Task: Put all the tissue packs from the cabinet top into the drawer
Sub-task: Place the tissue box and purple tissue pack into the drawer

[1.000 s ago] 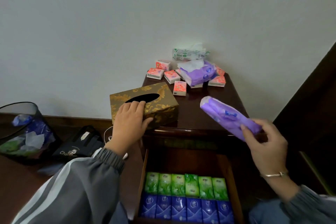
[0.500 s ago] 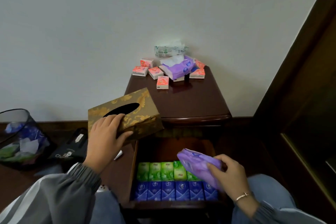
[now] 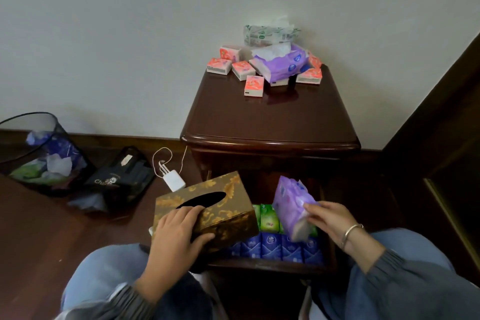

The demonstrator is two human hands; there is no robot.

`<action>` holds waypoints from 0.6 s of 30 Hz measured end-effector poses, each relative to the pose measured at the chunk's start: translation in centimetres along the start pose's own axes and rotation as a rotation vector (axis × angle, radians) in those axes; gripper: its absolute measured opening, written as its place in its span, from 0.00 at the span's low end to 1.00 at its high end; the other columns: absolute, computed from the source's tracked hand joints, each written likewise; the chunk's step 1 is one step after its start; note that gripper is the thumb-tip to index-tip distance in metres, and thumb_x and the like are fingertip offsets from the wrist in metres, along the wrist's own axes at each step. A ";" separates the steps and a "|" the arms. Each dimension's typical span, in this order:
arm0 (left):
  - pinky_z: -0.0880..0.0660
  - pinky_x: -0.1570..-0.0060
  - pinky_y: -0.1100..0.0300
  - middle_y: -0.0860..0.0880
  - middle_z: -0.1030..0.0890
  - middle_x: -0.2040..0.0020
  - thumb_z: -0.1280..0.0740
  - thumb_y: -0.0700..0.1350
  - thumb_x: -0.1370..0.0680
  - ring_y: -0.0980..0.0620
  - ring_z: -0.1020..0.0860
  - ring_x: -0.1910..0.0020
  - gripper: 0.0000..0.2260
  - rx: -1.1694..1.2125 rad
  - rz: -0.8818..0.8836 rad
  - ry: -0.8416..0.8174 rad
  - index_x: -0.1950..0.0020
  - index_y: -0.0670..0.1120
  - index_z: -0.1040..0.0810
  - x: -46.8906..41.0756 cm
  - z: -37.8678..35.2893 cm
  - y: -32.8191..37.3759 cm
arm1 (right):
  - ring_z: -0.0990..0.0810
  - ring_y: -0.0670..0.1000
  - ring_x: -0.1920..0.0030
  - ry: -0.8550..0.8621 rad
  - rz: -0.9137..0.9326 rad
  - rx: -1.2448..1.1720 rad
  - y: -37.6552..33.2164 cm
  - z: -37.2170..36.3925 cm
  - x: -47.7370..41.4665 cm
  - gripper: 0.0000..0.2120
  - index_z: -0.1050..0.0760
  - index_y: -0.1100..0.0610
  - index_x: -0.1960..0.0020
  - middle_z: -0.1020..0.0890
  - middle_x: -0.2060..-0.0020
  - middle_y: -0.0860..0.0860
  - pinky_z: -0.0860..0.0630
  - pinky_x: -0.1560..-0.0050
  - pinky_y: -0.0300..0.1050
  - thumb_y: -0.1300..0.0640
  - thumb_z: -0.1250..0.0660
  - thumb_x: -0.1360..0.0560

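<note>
My right hand [image 3: 327, 218] grips a purple tissue pack [image 3: 293, 206], tilted on end over the open drawer [image 3: 272, 264], which holds rows of green and blue packs. My left hand [image 3: 173, 239] holds a gold patterned tissue box [image 3: 207, 209] over the drawer's left side. At the back of the dark wooden cabinet top [image 3: 270, 119] lie several small pink packs [image 3: 254, 85], an opened purple pack [image 3: 281, 65] and a green-and-white pack [image 3: 270, 35].
A black mesh bin [image 3: 41, 153] with rubbish stands at the left on the floor. Beside it lie a black bag [image 3: 119, 179] and a white charger with cable [image 3: 174, 180]. Dark furniture [image 3: 441, 138] borders the right. My knees flank the drawer.
My left hand has carried the gold box down from the cabinet top to the drawer. My right hand has lowered the purple pack and stood it on end over the drawer.
</note>
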State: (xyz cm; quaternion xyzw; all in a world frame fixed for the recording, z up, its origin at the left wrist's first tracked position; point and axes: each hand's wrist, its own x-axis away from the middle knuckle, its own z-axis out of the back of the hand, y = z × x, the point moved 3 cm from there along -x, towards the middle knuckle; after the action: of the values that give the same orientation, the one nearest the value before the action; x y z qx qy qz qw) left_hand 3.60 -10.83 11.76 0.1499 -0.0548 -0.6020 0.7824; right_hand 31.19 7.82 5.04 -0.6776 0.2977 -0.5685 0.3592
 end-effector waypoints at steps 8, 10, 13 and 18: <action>0.25 0.50 0.48 0.50 0.19 0.48 0.42 0.64 0.30 0.46 0.21 0.50 0.28 -0.016 -0.003 0.011 0.40 0.47 0.22 -1.1 -2.4 -1.7 | 0.24 0.48 0.66 0.210 0.453 0.795 -2.4 -0.8 -1.0 0.02 0.19 0.58 0.61 0.20 0.70 0.51 0.33 0.66 0.37 0.62 0.26 0.33; 0.25 0.50 0.48 0.51 0.19 0.48 0.41 0.64 0.30 0.46 0.20 0.50 0.27 -0.030 -0.012 0.012 0.41 0.47 0.22 -1.2 -2.6 -1.9 | 0.21 0.52 0.65 0.235 0.611 1.027 -2.7 -2.0 -1.4 0.01 0.19 0.58 0.62 0.18 0.68 0.53 0.35 0.65 0.38 0.61 0.27 0.34; 0.25 0.50 0.48 0.50 0.19 0.48 0.34 0.61 0.30 0.46 0.20 0.50 0.24 -0.022 -0.020 0.017 0.41 0.47 0.22 -1.5 -2.9 -2.0 | 0.21 0.58 0.56 0.161 0.604 1.293 -0.8 -3.9 -2.8 0.04 0.21 0.61 0.59 0.18 0.60 0.58 0.31 0.60 0.46 0.60 0.32 0.30; 0.26 0.47 0.47 0.51 0.20 0.47 0.26 0.57 0.32 0.46 0.21 0.48 0.24 0.016 0.002 -0.002 0.39 0.47 0.23 -2.0 -3.2 -2.2 | 0.20 0.54 0.48 -0.079 0.354 1.375 4.1 -4.3 -3.7 0.12 0.21 0.56 0.50 0.17 0.52 0.53 0.26 0.51 0.44 0.49 0.31 0.28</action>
State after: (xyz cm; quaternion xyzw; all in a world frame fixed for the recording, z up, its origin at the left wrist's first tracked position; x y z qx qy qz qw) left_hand 1.91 -8.92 8.30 0.1553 -0.0606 -0.6011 0.7816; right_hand 26.33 7.87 0.05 -0.2590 -0.0359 -0.5356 0.8030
